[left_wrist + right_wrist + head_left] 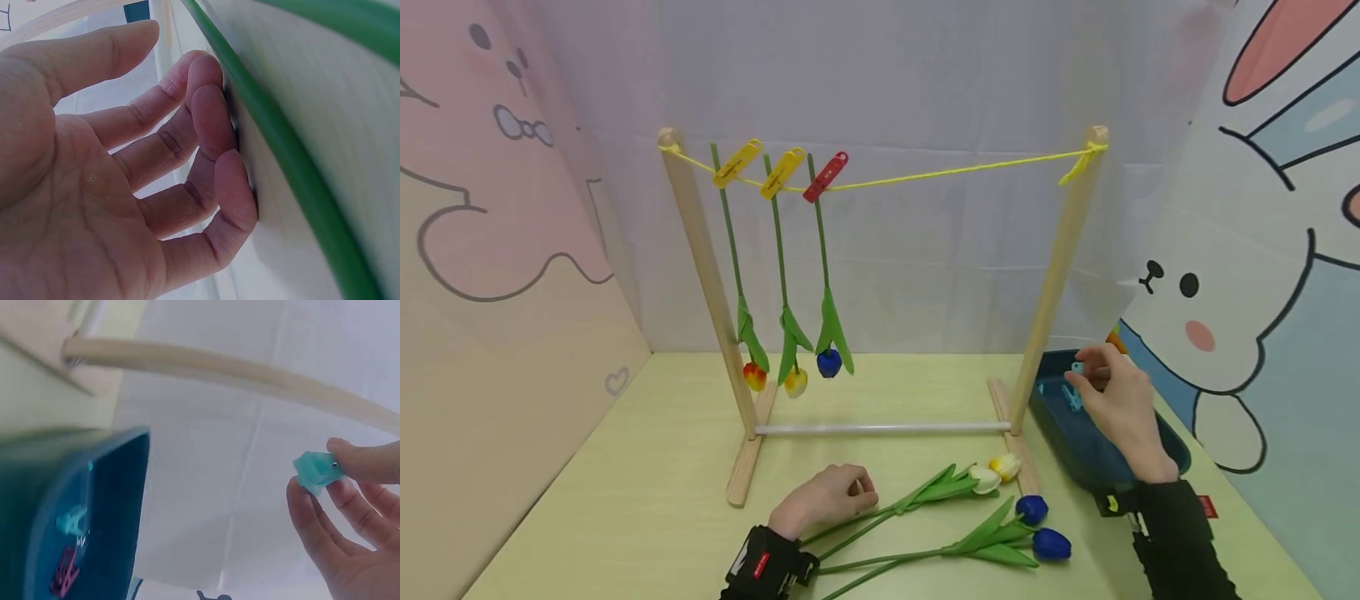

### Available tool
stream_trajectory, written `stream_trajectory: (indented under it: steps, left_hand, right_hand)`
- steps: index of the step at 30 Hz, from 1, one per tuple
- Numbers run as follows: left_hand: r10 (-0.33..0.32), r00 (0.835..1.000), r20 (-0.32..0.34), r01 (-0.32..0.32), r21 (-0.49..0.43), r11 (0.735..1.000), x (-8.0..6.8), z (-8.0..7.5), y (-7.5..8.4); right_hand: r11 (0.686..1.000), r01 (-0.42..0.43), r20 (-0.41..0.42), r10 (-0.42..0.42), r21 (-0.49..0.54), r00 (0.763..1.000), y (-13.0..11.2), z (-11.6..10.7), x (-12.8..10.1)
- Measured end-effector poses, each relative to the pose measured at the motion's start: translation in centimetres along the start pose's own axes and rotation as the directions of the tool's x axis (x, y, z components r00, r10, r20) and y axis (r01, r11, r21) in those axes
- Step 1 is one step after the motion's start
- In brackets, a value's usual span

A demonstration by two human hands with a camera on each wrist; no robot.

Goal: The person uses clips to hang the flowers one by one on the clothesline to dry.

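My right hand [1084,377] hovers over a dark blue tray [1078,457] at the right and pinches a teal clip [1077,367] between thumb and fingers. The right wrist view shows that clip [312,467] at the fingertips [350,459], above the tray [112,506]. My left hand [859,493] rests on the table near the front, fingers loosely curled and holding nothing. Its fingertips [234,181] touch the tabletop beside a green stem [281,156]. Several artificial tulips lie there, with white [985,479], yellow [1006,465] and blue [1051,543] heads.
A wooden rack [703,250] with a yellow string [940,173] stands mid-table. Three tulips hang upside down from it, held by two yellow clips [737,162] and a red clip [825,176]. More clips, teal [72,519] and pink [65,572], lie in the tray. Cartoon-printed walls enclose the table.
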State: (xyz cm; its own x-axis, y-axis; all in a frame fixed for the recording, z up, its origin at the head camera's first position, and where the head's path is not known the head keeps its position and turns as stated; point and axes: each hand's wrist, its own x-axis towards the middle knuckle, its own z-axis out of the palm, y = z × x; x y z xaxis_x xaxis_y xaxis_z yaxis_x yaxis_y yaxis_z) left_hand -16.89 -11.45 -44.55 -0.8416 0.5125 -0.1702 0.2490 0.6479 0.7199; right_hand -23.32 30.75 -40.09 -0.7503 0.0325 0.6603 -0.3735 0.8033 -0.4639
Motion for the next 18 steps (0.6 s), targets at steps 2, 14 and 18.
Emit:
stream_trajectory:
  steps: [2, 14, 18]
  left_hand:
    - [-0.001, 1.0, -0.001, 0.001, 0.0, 1.0, 0.0, 0.0, 0.1]
    - [-0.005, 1.0, 0.013, 0.005, -0.014, 1.0, 0.0, -0.1, -0.1]
    - [-0.004, 1.0, 0.018, 0.005, -0.017, 1.0, 0.0, -0.1, -0.1]
  right_hand:
    - [0.997, -0.013, -0.025, 0.015, 0.071, 1.0, -3.3, -1.0, -0.1]
    - [0.904, -0.198, -0.064, 0.239, 0.379, 0.969, -8.7, -0.8, -1.3]
    - [0.858, -0.224, -0.056, 0.28, 0.462, 0.958, -8.9, -0.4, -1.6]
